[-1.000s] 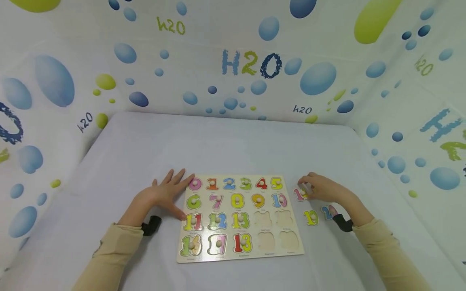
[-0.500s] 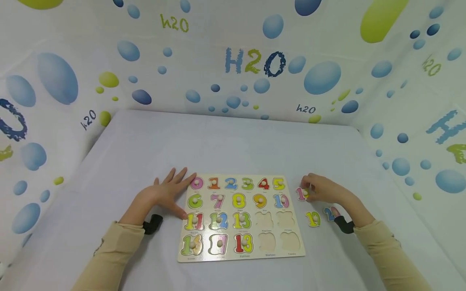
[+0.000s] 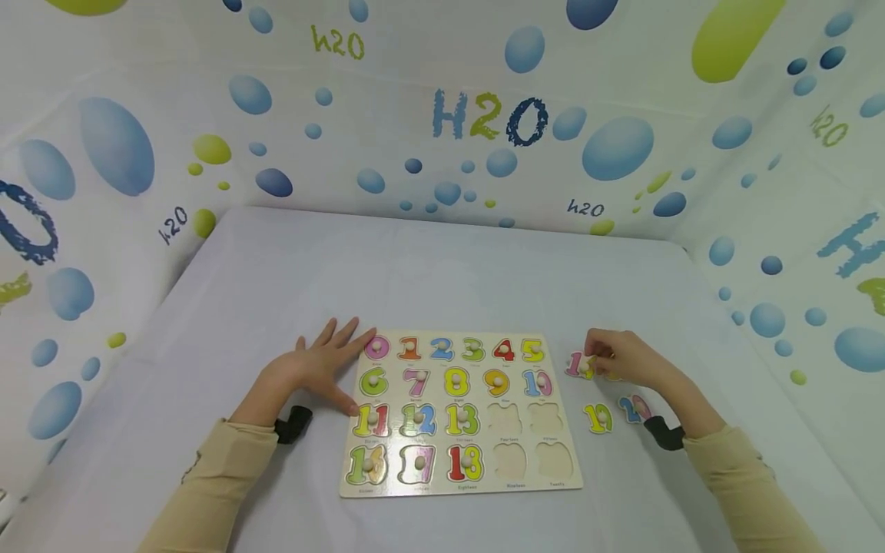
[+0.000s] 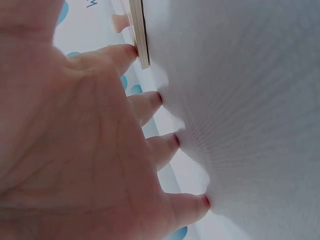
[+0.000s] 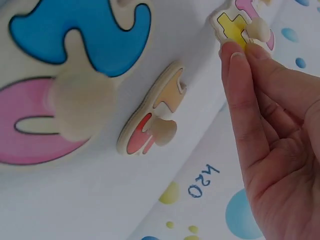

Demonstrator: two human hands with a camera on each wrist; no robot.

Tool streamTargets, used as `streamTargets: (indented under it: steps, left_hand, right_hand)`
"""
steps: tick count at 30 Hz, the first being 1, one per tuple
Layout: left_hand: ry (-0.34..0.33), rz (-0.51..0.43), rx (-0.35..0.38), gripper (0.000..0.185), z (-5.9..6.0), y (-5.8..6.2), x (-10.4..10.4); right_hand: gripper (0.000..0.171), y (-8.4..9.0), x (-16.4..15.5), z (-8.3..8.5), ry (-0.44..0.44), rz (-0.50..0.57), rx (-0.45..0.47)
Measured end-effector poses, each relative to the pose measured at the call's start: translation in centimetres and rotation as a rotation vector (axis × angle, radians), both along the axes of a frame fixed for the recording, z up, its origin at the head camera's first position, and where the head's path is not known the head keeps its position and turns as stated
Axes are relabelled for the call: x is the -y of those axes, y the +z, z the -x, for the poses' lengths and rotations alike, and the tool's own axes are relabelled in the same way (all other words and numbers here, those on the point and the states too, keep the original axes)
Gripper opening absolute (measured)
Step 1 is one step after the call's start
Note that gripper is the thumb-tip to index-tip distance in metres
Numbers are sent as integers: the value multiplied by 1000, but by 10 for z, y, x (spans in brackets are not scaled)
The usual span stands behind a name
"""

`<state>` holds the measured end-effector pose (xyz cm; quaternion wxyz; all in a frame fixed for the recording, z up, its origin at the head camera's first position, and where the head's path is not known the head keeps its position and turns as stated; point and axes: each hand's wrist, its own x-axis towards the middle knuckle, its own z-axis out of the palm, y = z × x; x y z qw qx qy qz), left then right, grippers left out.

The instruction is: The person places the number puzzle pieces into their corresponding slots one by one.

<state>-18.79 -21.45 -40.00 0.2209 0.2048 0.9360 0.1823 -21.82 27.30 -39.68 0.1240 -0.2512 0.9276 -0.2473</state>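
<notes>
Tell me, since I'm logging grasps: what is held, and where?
The right hand pinches the pink-and-yellow number piece by its wooden knob; the left hand holds nothing.

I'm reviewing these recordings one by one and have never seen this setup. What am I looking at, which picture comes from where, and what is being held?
There is no machine here: a person works with two bare hands and wears three cameras. The wide picture comes from the head, looking down at a white table. The two close-ups come from the wrists.

On the table lies a wooden number puzzle board, mostly filled, with four empty slots at its lower right. The left hand rests flat with fingers spread at the board's left edge; its wrist view shows the fingertips on the table.

The right hand pinches the knob of a pink-and-yellow number piece beside the board. Loose pieces 19 and 20 lie nearby.
</notes>
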Motion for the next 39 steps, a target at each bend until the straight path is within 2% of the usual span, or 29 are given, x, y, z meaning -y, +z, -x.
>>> streamTargets:
  steps: [4,12,19,27,30,33,39]
  left_hand:
    - [-2,5,-3,118,0,1,-1]
    - [3,14,7,119,2,-1,0]
    - [2,8,7,120,3,1,1]
    - [2,-4,13,120,1,1,0]
    - [2,-2,12,120,2,1,-1]
    - [2,1,7,119,2,1,-2]
    - [4,3,7,119,2,2,-2]
  right_hand:
    - [14,3,0,-1,9,17,0]
    - [9,9,5,-2,-42,31,-6]
    - [4,19,25,-3,-22,73,-81]
    - [3,21,47,-9,-79,150,-79]
    - [4,19,58,-16,-48,184,-58]
    - [5,13,72,-24,21,207,-3]
    - [8,2,95,-38,134,208,164]
